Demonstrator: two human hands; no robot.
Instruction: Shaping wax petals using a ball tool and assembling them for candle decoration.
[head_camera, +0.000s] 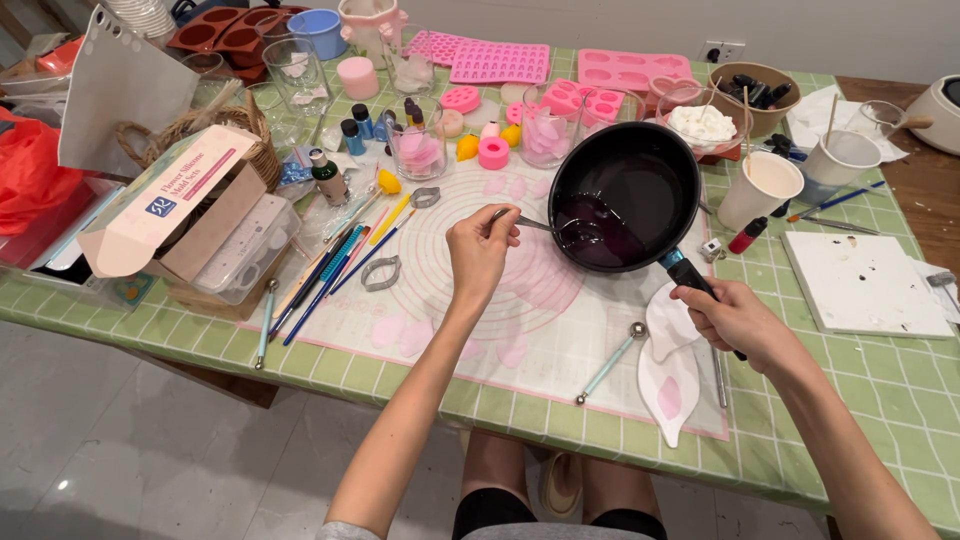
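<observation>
My right hand (735, 322) grips the black handle of a small black saucepan (640, 170), which is tilted over the white silicone mat (520, 330). A dark purple liquid (600, 235) pools in the pan's low side. My left hand (480, 250) holds a metal spoon (545, 226) whose bowl dips into that liquid. Pale pink poured patches lie on the mat under and beside the pan.
Green checked table (880, 400). Pink silicone moulds (500, 62), glasses, small bottles and a white paper cup (760, 188) stand behind the pan. Pencils and brushes (330, 270), an open cardboard box (170, 205), a ball-tip tool (610, 362) and a white slab (865, 285) lie around.
</observation>
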